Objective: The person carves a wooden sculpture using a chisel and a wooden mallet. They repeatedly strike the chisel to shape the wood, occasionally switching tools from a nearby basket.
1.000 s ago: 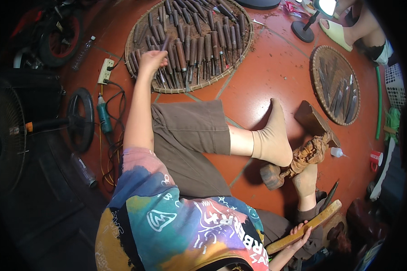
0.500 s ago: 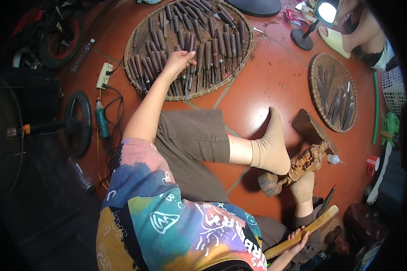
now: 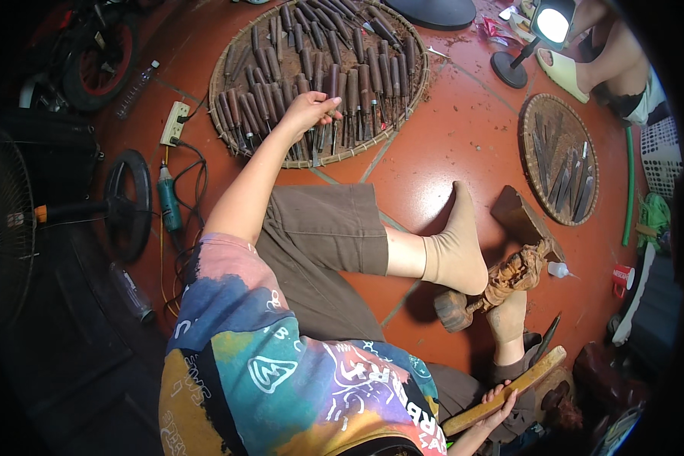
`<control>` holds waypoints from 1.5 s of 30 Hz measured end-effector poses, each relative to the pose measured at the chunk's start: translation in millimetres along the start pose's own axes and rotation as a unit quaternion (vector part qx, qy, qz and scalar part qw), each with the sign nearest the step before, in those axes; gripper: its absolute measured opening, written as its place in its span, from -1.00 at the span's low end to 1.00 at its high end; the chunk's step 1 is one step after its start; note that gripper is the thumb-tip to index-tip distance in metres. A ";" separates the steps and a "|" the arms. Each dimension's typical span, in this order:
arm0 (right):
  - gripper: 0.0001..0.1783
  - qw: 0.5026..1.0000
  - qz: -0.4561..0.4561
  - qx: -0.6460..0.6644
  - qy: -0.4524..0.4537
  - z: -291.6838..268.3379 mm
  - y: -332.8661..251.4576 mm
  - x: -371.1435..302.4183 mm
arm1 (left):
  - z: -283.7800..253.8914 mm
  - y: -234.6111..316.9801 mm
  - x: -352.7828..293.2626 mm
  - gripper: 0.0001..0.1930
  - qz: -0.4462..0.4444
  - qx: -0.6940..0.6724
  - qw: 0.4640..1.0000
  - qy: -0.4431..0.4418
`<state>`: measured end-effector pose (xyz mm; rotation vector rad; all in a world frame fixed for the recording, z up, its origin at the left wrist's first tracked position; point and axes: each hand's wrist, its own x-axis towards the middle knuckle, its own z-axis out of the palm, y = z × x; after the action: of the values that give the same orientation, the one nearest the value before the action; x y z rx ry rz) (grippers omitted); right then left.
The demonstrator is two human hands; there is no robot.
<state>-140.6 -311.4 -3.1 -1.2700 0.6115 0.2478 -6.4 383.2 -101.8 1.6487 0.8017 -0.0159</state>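
Observation:
My left hand [image 3: 312, 112] reaches over a round woven tray [image 3: 222, 135] of wooden-handled carving chisels [image 3: 367, 83]. Its fingers are closed, apparently round one chisel [image 3: 333, 79], whose dark handle stands up beyond them. The fingers partly hide the blade. At the lower right, my right hand [image 3: 500, 406] is wrapped round a long, pale wooden bar [image 3: 513, 389], held at a slant. Between my socked feet lies a carved brown wooden piece [image 3: 511, 275] with a rounded block [image 3: 454, 311] at its near end.
A smaller woven tray [image 3: 530, 148] at right holds thin metal blades. A lit lamp [image 3: 549, 26] and another person's slippered foot [image 3: 577, 78] are beyond it. At left are a fan [image 3: 11, 220], a power strip [image 3: 175, 124], a teal power tool [image 3: 169, 199] and loose cords.
My left hand has moved slightly right and nearer, and the chisel handle has shifted along with it. My right hand still grips the wooden bar.

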 end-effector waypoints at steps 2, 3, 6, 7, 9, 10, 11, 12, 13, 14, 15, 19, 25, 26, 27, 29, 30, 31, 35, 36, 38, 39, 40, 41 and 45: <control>-0.61 1.000 0.001 0.002 0.000 1.3 0.4 0.5 | 1.8 -3.0 -0.8 -0.51 0.003 -0.015 1.000 0.019; -0.61 1.000 0.001 0.003 0.000 1.0 0.3 0.7 | 3.6 -2.6 -2.2 -0.50 0.006 -0.006 1.000 0.030; -0.61 1.000 0.005 0.015 -0.014 -2.4 0.6 1.6 | -2.6 7.5 -5.9 -0.47 -0.044 0.003 0.999 0.020; -0.61 1.000 0.008 0.020 -0.021 -3.0 0.8 1.7 | -7.5 11.3 -7.7 -0.46 -0.070 0.004 0.998 0.010; -0.61 1.000 0.003 0.016 -0.012 -2.1 1.0 1.1 | -15.4 11.2 -12.3 -0.48 -0.045 -0.019 0.998 0.039; -0.61 1.000 0.001 0.014 -0.008 -1.3 1.0 0.8 | -20.6 10.5 -14.7 -0.48 -0.033 -0.030 0.998 0.053; -0.60 1.000 0.002 0.015 -0.007 -0.8 1.0 0.5 | -27.9 10.1 -16.1 -0.47 -0.013 -0.025 0.998 0.063; -0.60 1.000 0.002 0.015 -0.005 -0.3 1.0 0.2 | -36.7 12.3 -17.2 -0.49 -0.009 -0.022 0.996 0.086; -0.60 1.000 0.003 0.014 -0.004 -0.3 0.9 0.2 | -48.1 8.8 -17.0 -0.50 -0.001 -0.047 0.992 0.117; -0.60 1.000 0.003 0.016 -0.006 -0.8 1.1 0.2 | -60.6 4.2 -17.8 -0.51 0.008 -0.072 0.986 0.147; -0.60 1.000 0.003 0.017 -0.008 -1.4 1.4 0.7 | -73.2 0.4 -21.5 -0.51 0.009 -0.085 0.981 0.174; -0.61 1.000 0.006 0.025 -0.002 -0.3 1.3 0.6 | -119.5 -22.3 -29.5 -0.59 -0.009 -0.149 0.951 0.272; -0.62 1.000 0.001 0.012 -0.001 0.6 0.4 0.2 | -134.7 -30.2 -36.5 -0.68 -0.017 -0.184 0.921 0.342; -0.62 1.000 0.001 0.012 -0.004 -0.1 0.6 0.5 | -135.7 -30.4 -36.1 -0.67 -0.021 -0.177 0.922 0.343; -0.62 1.000 0.002 0.012 -0.006 -1.2 0.7 1.0 | -136.2 -31.5 -35.4 -0.67 -0.024 -0.167 0.925 0.342; -0.62 1.000 0.003 0.009 -0.008 -1.8 0.8 1.9 | -134.7 -34.3 -33.8 -0.68 -0.029 -0.147 0.929 0.339; -0.62 1.000 0.002 0.006 -0.006 -1.8 0.7 1.7 | -129.4 -30.8 -34.5 -0.69 -0.022 -0.144 0.936 0.319; -0.62 1.000 0.001 0.003 -0.004 -1.8 0.4 1.6 | -123.6 -27.2 -34.7 -0.70 -0.015 -0.142 0.944 0.298; -0.62 1.000 0.005 0.013 -0.006 -4.1 0.8 1.3 | -115.7 -16.2 -36.5 -0.70 0.012 -0.163 0.943 0.290; -0.62 1.000 0.006 0.015 -0.012 -5.6 1.3 2.3 | -118.2 -16.8 -36.7 -0.71 0.021 -0.170 0.939 0.297; -0.61 1.000 0.006 0.014 -0.017 -6.1 0.9 3.6 | -125.4 -21.8 -42.9 -0.73 0.001 -0.149 0.927 0.343; -0.61 1.000 0.004 0.016 -0.016 -5.8 1.0 2.1 | -130.5 -26.7 -43.0 -0.74 -0.012 -0.140 0.925 0.353; -0.61 1.000 0.005 0.015 -0.016 -4.9 1.4 1.9 | -137.4 -33.8 -43.9 -0.75 -0.028 -0.129 0.921 0.366; -0.61 1.000 0.004 0.017 -0.016 -4.2 1.2 2.1 | -142.9 -40.6 -43.1 -0.78 -0.033 -0.140 0.918 0.370; -0.60 1.000 0.004 0.016 -0.019 -2.9 0.5 1.9 | -149.8 -52.5 -41.2 -0.80 -0.036 -0.142 0.916 0.374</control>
<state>-140.1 -314.3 -5.0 -1.2289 0.5866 0.2679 -126.0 495.0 -90.5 1.3300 1.3670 0.6888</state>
